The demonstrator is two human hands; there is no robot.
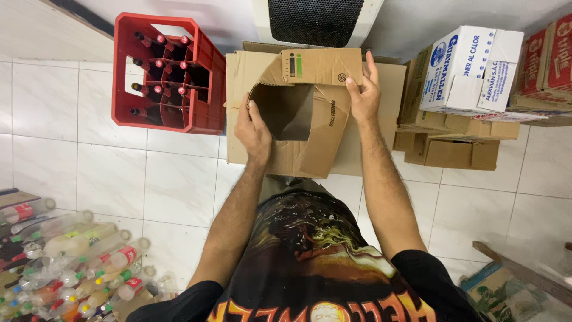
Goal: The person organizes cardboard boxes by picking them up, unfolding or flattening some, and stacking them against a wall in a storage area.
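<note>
Both hands (310, 113) clamped on cardboard box (310, 119); red bottle crate (164, 74) left, stacked cartons (465, 77) right.

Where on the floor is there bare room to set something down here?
Bare white tile lies below the red bottle crate and above the heap of plastic bottles. More lies right of the right hand, below the stacked cartons. It is crowded at the top, where both hands hold the open cardboard box; the left hand grips its edge.
</note>
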